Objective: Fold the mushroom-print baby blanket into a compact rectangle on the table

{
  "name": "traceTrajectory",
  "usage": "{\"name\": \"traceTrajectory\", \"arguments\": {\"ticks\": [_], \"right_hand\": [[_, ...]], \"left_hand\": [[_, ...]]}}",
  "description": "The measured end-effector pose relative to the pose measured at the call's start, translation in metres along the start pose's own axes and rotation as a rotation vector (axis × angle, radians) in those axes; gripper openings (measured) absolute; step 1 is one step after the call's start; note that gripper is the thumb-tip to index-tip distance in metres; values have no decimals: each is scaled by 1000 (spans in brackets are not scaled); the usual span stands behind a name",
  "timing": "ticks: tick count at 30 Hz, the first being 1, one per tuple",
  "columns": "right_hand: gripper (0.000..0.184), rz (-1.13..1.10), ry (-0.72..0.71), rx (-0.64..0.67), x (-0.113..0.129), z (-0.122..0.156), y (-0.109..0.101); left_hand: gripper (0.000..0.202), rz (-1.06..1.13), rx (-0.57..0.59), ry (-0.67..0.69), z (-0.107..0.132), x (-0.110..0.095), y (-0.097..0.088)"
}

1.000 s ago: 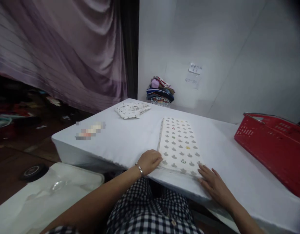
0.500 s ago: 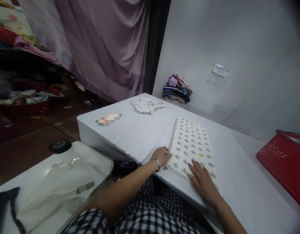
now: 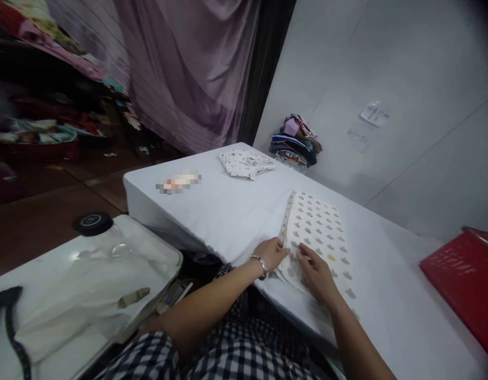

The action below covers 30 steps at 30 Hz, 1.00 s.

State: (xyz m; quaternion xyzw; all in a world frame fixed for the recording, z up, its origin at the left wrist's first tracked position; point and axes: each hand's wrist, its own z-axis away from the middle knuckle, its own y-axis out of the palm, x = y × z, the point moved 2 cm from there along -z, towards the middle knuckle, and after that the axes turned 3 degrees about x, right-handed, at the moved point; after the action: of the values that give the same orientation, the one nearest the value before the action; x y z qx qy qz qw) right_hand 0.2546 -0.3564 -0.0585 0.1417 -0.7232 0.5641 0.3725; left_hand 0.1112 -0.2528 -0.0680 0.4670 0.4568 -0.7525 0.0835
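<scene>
Squaring the folded patterned cloth (image 3: 321, 232) near the table (image 3: 212, 216) edge, we'd best press layers flat: left hand (image 3: 270, 254) at its left edge, right hand (image 3: 315, 272) atop, fingers bent narrow, grip unclear on both.

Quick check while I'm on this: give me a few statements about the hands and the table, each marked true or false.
1. The left hand is at the left edge of the folded patterned cloth. True.
2. The silver bracelet is on the right wrist. False: it is on the left wrist.
3. The red basket is at the right side of the picture. True.
4. The right hand is over the red basket. False: it is over the folded patterned cloth.
5. The black round object lies on top of the folded patterned cloth. False: it is at the far left, by the lower white surface.
</scene>
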Motion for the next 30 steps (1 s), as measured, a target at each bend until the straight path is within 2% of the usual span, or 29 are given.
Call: {"name": "traceTrajectory", "arguments": {"ticks": [2, 5, 9, 13, 20, 24, 30], "right_hand": [[59, -73, 85, -19, 7, -12, 8], [62, -65, 130, 11, 11, -24, 17], [60, -31, 132, 5, 10, -27, 22], [51, -120, 113, 14, 5, -23, 24], [52, -160, 85, 1, 2, -22, 25], [50, -148, 82, 3, 2, -21, 27], [51, -73, 60, -2, 7, -16, 28]], "left_hand": [[31, 30, -36, 20, 0, -1, 0], [28, 65, -43, 33, -3, 0, 2], [24, 191, 32, 20, -11, 6, 11], [23, 275, 83, -42, -19, 10, 16], [34, 260, 183, -132, -38, 7, 11], [26, 136, 144, -112, -42, 5, 8], [26, 151, 124, -130, -40, 11, 9]]}}
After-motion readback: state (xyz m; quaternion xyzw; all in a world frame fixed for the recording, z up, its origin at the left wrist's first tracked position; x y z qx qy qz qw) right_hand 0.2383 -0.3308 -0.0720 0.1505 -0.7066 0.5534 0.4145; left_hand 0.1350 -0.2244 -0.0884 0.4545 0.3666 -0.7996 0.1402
